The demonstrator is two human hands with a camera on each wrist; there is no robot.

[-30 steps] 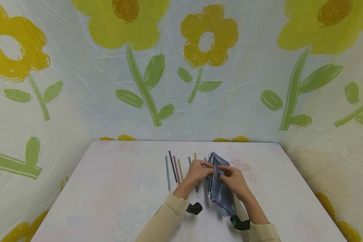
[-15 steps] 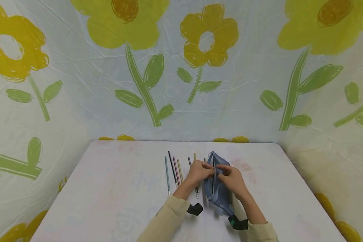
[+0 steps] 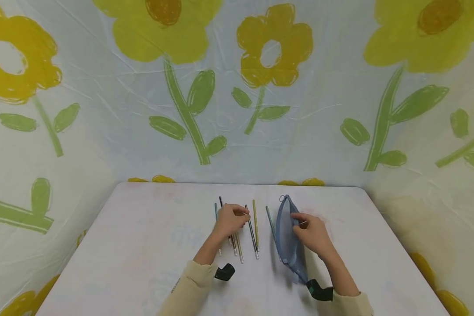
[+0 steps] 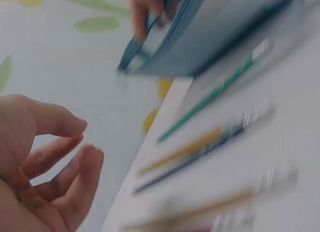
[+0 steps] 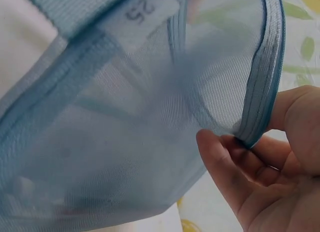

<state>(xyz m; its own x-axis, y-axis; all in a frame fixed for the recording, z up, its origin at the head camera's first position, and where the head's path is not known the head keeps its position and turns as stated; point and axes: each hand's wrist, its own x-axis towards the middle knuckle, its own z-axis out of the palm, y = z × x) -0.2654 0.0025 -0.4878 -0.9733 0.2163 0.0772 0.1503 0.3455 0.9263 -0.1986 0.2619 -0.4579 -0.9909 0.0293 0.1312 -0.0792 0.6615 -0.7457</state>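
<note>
A blue zippered mesh pencil pouch (image 3: 286, 237) stands tilted on the table, its mouth gaping. My right hand (image 3: 313, 232) pinches the zipper edge of its opening between thumb and fingers, seen closely in the right wrist view (image 5: 270, 167). Faint, blurry shapes show through the mesh (image 5: 125, 142). To the left, my left hand (image 3: 230, 219) hovers above a group of pencils, partly hiding them. In the left wrist view, its fingers (image 4: 95, 177) are loosely bent with nothing between them. A teal pencil (image 3: 270, 220) lies along the pouch's left side.
A yellow pencil (image 3: 255, 224) and a dark pencil (image 3: 251, 229) lie between the hands on the white table (image 3: 142, 245). Several more pencils (image 3: 239, 248) lie under the left hand. A flowered cloth (image 3: 308, 145) hangs behind the table.
The dark pencil at the pouch's mouth has gone down inside, out of sight. My left hand has let go and moved left over the other pencils. The pouch opening is wider.
</note>
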